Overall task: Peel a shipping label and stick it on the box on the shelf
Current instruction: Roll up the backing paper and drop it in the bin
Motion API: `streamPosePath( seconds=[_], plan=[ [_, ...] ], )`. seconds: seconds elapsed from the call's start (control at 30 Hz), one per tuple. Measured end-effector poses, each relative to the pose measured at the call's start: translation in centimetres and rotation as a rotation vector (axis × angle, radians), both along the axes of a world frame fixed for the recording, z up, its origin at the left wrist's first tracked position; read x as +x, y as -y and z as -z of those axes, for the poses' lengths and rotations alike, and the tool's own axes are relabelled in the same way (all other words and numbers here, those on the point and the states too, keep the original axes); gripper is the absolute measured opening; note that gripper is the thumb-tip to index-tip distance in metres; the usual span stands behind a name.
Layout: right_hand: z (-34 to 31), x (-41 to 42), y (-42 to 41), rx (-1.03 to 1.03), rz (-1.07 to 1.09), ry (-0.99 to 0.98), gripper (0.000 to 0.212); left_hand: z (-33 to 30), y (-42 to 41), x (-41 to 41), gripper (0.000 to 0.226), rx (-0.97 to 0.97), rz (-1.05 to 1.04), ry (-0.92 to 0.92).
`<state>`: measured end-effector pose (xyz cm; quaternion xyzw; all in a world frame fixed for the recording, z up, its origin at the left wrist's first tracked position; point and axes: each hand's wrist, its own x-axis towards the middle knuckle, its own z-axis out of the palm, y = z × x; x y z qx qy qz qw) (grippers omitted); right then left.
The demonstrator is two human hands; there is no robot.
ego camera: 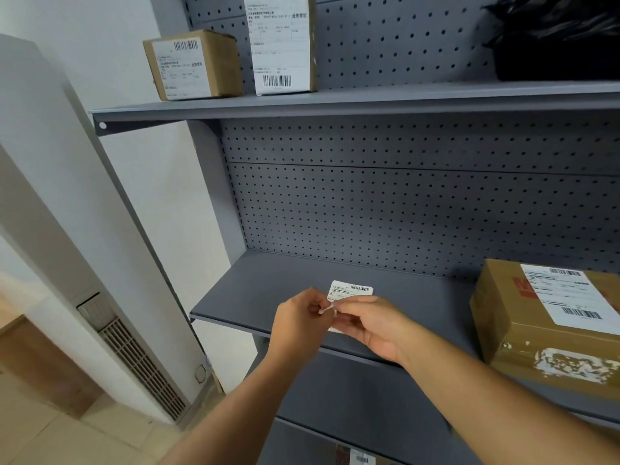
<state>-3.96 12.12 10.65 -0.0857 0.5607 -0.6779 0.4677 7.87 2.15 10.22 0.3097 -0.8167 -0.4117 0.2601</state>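
In the head view we see both hands held together in front of the middle shelf [255, 290], above its front edge. The left hand [298, 325] pinches with its fingertips a small curled corner at the lower left of the label [352, 290]. The right hand [372, 325] has its grip closed on the same label from the right side, and its fingers cover the lower part of the sheet. The upper part of the label stands up between the hands and shows a barcode and lines of print. Whether the corner is the sticker or its backing, we cannot tell.

To the right, on the same shelf, lies a brown box [523, 330] that already has a label on its top and torn tape at its front. On the upper shelf [369, 99] stand two more labelled boxes [194, 65] and a black bag [563, 41]
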Motion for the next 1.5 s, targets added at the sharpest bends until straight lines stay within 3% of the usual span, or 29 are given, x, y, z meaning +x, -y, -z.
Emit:
streamPosePath(
  seconds=[0.27, 0.4, 0.47, 0.57, 0.83, 0.93, 1.13, 1.3, 1.5],
  plan=[
    [0.7, -0.3, -0.6, 0.044, 0.104, -0.036, 0.014, 0.2, -1.1, 1.2, 0.019, -0.028, 0.104, 0.115],
    [0.5, -0.1, -1.1, 0.05, -0.022, -0.087, 0.017, -0.3, -2.0, 2.3, 0.006, 0.049, 0.052, 0.114],
    [0.4, 0.3, -1.5, 0.032, -0.089, -0.075, 0.019, -0.7, -3.1, 2.8, 0.018, 0.103, 0.01, 0.065],
    [0.6, 0.9, -2.4, 0.049, -0.152, -0.08, 0.02, -0.5, -4.8, 3.4, 0.024, 0.091, 0.003, 0.091],
    [2.0, 2.4, -6.3, 0.076, -0.31, 0.013, 0.012, 1.4, -9.3, 5.3, 0.004, 0.035, -0.179, 0.18],
    [2.8, 3.3, -7.2, 0.083, -0.352, 0.009, 0.012, 2.5, -10.8, 6.2, 0.009, 0.053, -0.25, 0.173],
    [5.6, 5.7, -7.4, 0.109, -0.37, -0.1, 0.013, 4.8, -12.4, 8.3, 0.016, 0.063, -0.371, 0.171],
    [7.8, 7.4, -7.4, 0.156, -0.435, -0.321, 0.013, 7.6, -12.6, 10.6, 0.028, 0.188, -0.487, 0.184],
    [11.3, 8.8, -6.4, 0.255, -0.516, -0.537, 0.012, 12.4, -13.0, 15.1, 0.016, 0.293, -0.614, 0.231]
  ],
)
